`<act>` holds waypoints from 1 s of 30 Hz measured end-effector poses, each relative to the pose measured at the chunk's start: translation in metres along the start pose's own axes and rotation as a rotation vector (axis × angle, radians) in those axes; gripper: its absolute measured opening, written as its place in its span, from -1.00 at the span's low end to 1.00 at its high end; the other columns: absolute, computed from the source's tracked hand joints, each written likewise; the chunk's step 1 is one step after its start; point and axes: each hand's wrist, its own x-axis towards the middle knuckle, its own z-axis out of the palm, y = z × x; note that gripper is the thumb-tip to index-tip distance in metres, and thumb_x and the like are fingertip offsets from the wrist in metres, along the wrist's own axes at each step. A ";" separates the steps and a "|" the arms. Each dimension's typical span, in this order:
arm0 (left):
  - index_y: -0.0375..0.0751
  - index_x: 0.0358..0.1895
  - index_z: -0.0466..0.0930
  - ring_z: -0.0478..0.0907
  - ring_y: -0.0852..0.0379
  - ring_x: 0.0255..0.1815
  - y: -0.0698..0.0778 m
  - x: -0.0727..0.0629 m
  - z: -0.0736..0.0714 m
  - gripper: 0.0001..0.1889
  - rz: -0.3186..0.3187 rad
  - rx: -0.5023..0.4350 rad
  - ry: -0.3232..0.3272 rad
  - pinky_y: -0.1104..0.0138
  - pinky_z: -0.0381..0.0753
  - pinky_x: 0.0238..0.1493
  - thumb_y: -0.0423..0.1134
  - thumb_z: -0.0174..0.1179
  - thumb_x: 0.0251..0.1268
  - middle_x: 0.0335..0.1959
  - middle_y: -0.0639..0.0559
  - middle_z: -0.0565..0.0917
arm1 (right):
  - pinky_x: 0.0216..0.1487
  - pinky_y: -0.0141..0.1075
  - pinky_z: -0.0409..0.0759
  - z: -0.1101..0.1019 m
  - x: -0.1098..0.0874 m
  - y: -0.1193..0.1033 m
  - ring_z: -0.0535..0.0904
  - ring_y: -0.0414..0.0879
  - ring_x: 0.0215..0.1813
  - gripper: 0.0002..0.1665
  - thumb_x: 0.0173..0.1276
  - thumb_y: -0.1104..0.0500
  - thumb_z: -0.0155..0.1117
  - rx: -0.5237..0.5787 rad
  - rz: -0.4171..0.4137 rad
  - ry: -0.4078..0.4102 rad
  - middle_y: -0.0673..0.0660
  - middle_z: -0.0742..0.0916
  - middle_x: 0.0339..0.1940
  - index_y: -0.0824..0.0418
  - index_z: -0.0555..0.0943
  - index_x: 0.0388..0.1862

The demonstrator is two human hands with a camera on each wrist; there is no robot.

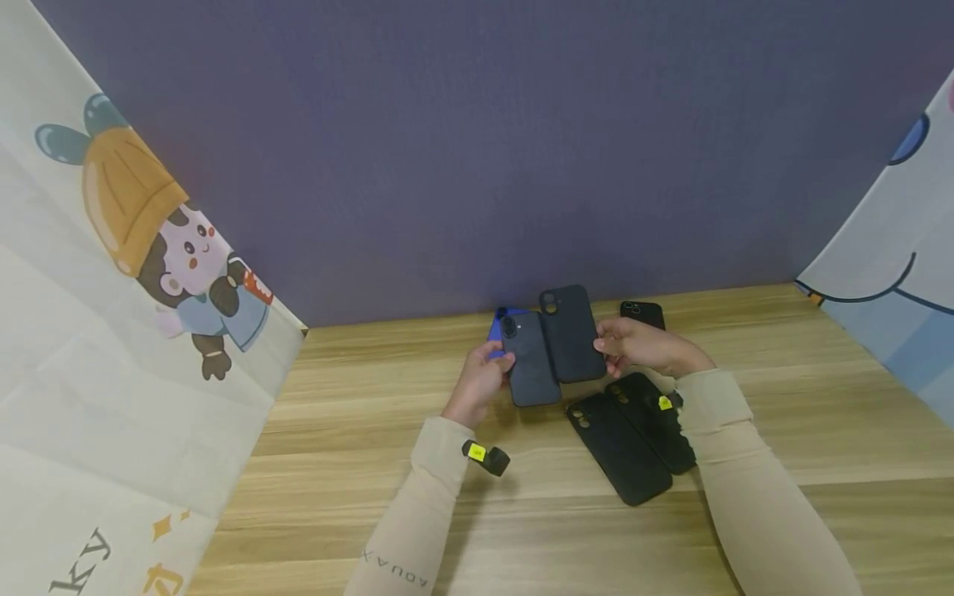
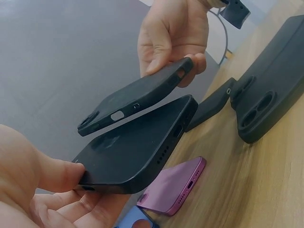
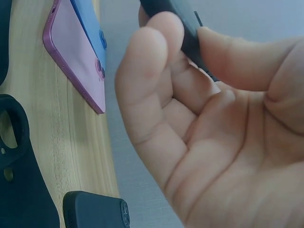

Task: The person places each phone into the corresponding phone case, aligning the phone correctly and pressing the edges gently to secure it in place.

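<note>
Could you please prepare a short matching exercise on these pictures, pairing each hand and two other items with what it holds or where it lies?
Column one
1. Left hand
2. Right hand
3. Pink rectangular phone
4. Pair of matte black phone cases

Column two
A. On the wood-grain tabletop, next to a blue rectangular phone
B. Holding a black phone case with a camera opening
C. Side by side on the tabletop, near the right sleeve
D. Holding a dark rectangular phone

Right pairs: 1-D, 2-B, 3-A, 4-C
</note>
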 end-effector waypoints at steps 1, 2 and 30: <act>-0.37 0.31 0.44 0.62 0.18 -0.28 0.000 0.000 0.000 -0.64 0.001 0.003 0.002 0.27 0.62 -0.03 -0.34 0.04 0.56 -0.21 0.00 0.67 | -0.18 -0.05 0.70 0.000 0.000 0.000 0.60 -0.02 -0.36 -0.72 0.68 0.18 -0.05 -0.002 0.000 0.000 0.16 0.53 -0.40 0.26 0.23 -0.28; -0.37 0.33 0.43 0.62 0.17 -0.27 0.000 -0.001 0.000 -0.63 0.002 0.008 0.003 0.27 0.62 -0.03 -0.34 0.04 0.56 -0.19 -0.01 0.67 | -0.17 -0.05 0.71 0.000 0.000 0.000 0.60 -0.02 -0.36 -0.73 0.68 0.18 -0.05 -0.004 0.001 0.002 0.16 0.53 -0.39 0.26 0.24 -0.27; -0.33 0.42 0.36 0.62 0.12 -0.19 0.003 -0.003 -0.001 -0.56 0.003 0.015 -0.002 0.21 0.60 0.10 -0.31 0.01 0.58 -0.10 -0.09 0.69 | -0.12 0.04 0.72 0.004 0.004 0.002 0.62 0.03 -0.32 -0.75 0.67 0.16 -0.02 -0.004 0.007 -0.028 0.19 0.58 -0.37 0.28 0.25 -0.21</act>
